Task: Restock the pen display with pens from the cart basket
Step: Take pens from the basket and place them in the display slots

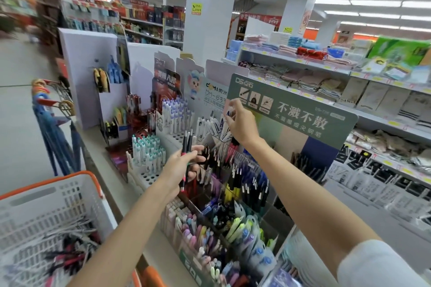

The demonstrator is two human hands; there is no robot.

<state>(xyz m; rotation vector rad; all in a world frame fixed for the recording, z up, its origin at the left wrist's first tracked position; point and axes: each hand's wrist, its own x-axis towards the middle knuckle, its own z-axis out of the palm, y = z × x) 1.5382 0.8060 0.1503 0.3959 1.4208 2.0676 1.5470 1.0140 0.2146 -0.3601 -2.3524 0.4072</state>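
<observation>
Supermarket aisle under strip ceiling lights, with a white square pillar (210, 7) behind a low counter of stationery stands. Lower left: white perforated plastic cart basket with an orange rim (58, 205), holding a loose heap of black and red pens (67, 256) on its floor. Just right of the basket, the left hand (180, 168) is raised in front of the stands; its fingers curl around a small bundle of slim black-and-red pens (187, 144), held near upright with the metal tips uppermost. Centre: the tiered pen display (235, 177), its rows partly filled with dark, blue and yellow pens standing in holes, with trays of pastel pens below it. The bundle is just left of the display's upper rows, apart from them. Above the display, the right hand (242, 123) reaches up to the left edge of the dark green printed header board (291, 109); thumb and fingertips are bunched together, pinching a white lettered item (228, 109) that is too blurred to identify. Far right: grey store shelves of folded towels and packaged goods (303, 77).
</observation>
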